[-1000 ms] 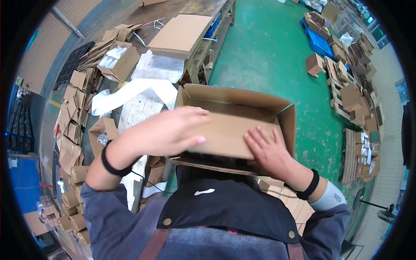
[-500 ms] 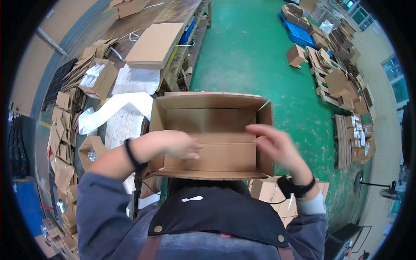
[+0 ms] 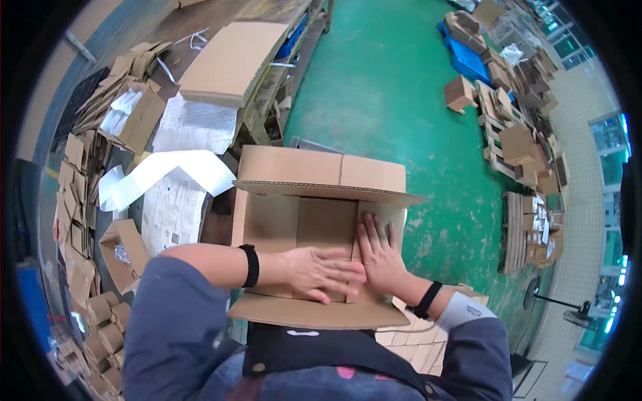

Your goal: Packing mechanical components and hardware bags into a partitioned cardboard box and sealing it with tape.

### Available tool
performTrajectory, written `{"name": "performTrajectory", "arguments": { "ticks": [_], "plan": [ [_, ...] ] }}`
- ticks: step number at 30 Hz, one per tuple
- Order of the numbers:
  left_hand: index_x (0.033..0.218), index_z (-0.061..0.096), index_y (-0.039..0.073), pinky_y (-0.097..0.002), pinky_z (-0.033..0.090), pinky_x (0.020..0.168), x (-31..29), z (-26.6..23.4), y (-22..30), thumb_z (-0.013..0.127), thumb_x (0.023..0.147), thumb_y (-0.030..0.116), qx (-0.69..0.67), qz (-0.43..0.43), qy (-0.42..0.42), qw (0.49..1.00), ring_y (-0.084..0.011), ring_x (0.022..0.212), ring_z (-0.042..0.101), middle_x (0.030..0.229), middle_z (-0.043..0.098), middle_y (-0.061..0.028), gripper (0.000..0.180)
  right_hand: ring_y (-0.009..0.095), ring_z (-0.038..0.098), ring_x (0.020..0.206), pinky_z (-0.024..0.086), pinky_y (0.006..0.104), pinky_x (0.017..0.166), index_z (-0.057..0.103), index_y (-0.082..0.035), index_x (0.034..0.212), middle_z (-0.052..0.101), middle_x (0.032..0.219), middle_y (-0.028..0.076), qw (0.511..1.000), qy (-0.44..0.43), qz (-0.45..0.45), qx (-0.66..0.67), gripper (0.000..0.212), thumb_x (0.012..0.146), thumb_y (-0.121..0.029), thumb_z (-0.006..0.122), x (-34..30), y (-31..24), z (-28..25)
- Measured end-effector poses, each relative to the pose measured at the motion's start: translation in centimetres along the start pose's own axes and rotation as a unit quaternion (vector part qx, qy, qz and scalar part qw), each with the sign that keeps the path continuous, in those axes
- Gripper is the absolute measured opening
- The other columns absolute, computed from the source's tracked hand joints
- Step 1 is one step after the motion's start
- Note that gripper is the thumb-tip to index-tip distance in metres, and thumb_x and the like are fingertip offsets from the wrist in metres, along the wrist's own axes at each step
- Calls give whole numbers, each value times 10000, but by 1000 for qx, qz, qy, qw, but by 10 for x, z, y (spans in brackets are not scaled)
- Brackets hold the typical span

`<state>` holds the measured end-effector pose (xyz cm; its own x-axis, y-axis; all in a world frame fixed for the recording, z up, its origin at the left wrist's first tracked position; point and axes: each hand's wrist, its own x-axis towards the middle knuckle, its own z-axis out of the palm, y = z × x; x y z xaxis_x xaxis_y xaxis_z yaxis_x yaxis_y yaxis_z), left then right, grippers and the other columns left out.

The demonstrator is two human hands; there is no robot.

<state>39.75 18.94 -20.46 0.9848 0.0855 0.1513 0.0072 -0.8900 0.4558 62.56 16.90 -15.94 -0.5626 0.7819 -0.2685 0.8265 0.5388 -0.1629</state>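
A brown cardboard box (image 3: 321,309) stands before me with its open side up. Both short end flaps are folded inward, leaving a gap between them in the middle. The far long flap (image 3: 321,166) leans outward, and the near long flap slopes toward my body. My right hand (image 3: 379,257) lies flat on the right end flap, fingers stretched and pointing away from me. Reaching across from the left, my left hand (image 3: 324,273) has its fingers spread over the middle of the box, fingertips close to my right hand. Neither hand holds anything.
Left of the box, a bench carries printed paper sheets (image 3: 175,204), a white paper strip (image 3: 164,164) and stacked cardboard sheets (image 3: 234,63). A small open carton (image 3: 126,250) is beside them. Pallets with boxes (image 3: 511,230) line the green floor's right side, near a fan (image 3: 575,314).
The end flaps, upright before, are now folded inward, and the long flaps spread outward. My right hand moved down onto the right flap; my left hand moved right across the box.
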Motion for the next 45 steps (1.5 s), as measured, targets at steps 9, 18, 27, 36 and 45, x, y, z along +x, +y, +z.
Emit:
{"name": "performTrajectory", "arguments": {
  "ticks": [9, 18, 27, 36, 45],
  "plan": [
    [1412, 424, 251, -528, 98, 1164, 10, 1, -12, 433, 938, 442, -76, 86, -20, 993, -237, 1437, 210, 1543, 281, -24, 511, 323, 467, 1284, 394, 462, 1028, 528, 9, 1294, 505, 1318, 271, 912, -201, -64, 351, 473, 944, -309, 516, 25, 51, -95],
    [1386, 451, 218, -533, 165, 1150, 5, 7, -13, 483, 926, 397, -89, 105, 21, 990, -253, 1414, 265, 1537, 289, -46, 495, 342, 438, 1251, 357, 374, 1035, 428, -45, 1366, 488, 1323, 208, 931, -192, -7, 309, 719, 930, -614, 374, 166, 34, -102],
    [1258, 527, 71, -428, 474, 927, -39, -118, 77, 471, 948, 309, -321, -261, -201, 888, -357, 1075, 592, 1254, 561, -167, 396, 368, 388, 1263, 253, 635, 1018, 339, -140, 1451, 378, 1423, 189, 996, 60, 41, -53, 743, 862, -548, 534, 111, -39, -17],
    [1400, 445, 163, -582, 187, 1112, -81, -18, 12, 544, 876, 389, 161, -484, 234, 828, -226, 1380, 337, 1495, 358, -86, 579, 336, 338, 1339, 219, 573, 1069, 311, -75, 1457, 333, 1470, 200, 995, -18, 44, 86, 693, 928, -494, 466, 124, -17, -39],
    [1418, 419, 195, -592, 174, 1107, -71, -15, 6, 509, 903, 360, 98, -512, 181, 834, -228, 1412, 264, 1533, 288, -65, 549, 396, 166, 1431, 103, 566, 1130, 312, 24, 1437, 215, 1520, 261, 999, 27, 1, -46, 776, 905, -519, 470, 40, -9, -8]
  ]
}}
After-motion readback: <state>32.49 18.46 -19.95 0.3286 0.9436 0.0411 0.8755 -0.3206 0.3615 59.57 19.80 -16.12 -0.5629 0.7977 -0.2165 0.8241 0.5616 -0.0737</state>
